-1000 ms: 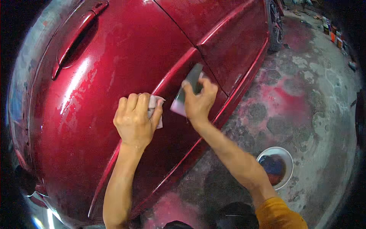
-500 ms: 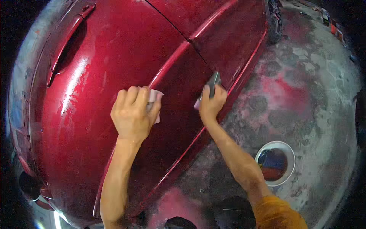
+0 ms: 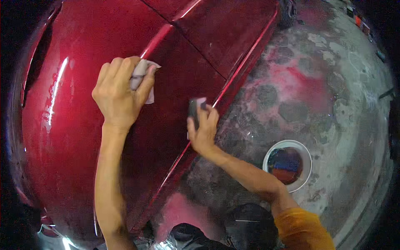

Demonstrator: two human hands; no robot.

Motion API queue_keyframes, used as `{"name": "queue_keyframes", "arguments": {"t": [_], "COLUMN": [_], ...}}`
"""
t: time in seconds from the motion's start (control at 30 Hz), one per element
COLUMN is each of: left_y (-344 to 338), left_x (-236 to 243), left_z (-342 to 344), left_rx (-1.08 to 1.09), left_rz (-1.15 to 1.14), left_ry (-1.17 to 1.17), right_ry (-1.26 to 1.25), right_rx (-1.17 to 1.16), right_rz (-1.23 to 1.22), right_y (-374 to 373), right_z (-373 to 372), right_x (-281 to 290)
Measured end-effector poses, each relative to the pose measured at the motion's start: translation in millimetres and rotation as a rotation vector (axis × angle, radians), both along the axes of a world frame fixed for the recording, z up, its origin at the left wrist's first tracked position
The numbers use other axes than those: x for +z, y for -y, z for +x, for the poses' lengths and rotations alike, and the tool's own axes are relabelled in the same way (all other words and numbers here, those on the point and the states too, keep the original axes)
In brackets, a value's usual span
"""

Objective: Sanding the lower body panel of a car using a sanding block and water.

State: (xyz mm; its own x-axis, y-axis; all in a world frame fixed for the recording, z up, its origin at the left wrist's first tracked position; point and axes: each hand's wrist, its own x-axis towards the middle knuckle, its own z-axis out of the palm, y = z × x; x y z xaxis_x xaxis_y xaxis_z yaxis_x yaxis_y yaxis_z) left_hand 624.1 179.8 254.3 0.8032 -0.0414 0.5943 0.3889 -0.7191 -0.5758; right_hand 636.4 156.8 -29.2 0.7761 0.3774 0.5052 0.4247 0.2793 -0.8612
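A glossy dark red car side panel point(image 3: 166, 96) fills the left and middle of the view, wet in places. My left hand point(image 3: 118, 93) is closed on a pale folded sheet point(image 3: 141, 73), pressed to the panel at the raised trim strip point(image 3: 157, 41); cloth or paper, I cannot tell. Lower right, near the panel's bottom edge, my right hand point(image 3: 204, 129) grips a dark sanding block point(image 3: 193, 110) with a pinkish sheet showing at its end. Motion blurs the block, and its face against the panel is hidden.
A white bucket point(image 3: 308, 166) of dark reddish liquid stands on the stained grey floor point(image 3: 333, 133), right of my right forearm. A dark panel seam point(image 3: 200, 52) crosses ahead of both hands. A door handle point(image 3: 39, 54) sits at far left.
My right hand has drawn the block back toward me, away from the panel seam, and its angle has turned. The left hand keeps its grip near the trim. The whole view has shifted.
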Motion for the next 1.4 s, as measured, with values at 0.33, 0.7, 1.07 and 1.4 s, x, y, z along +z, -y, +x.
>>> {"name": "queue_keyframes", "arguments": {"t": [0.33,0.7,1.07,1.4], "left_y": [9,8,46,71], "left_x": [-1,-10,-127,-170], "left_z": [2,-6,-129,-134], "left_rx": [0.078,0.182,0.292,0.315], "left_rz": [0.081,0.150,0.067,-0.281], "left_ry": [0.021,0.022,-0.076,0.175], "right_ry": [-0.314,-0.506,-0.392,0.582], "right_rx": [-0.011,0.442,0.600,0.474], "right_rz": [-0.138,-0.121,-0.696,-1.446], "right_y": [-5,167,273,256], "right_z": [30,83,179,196], "right_x": [3,-3,-74,-160]}}
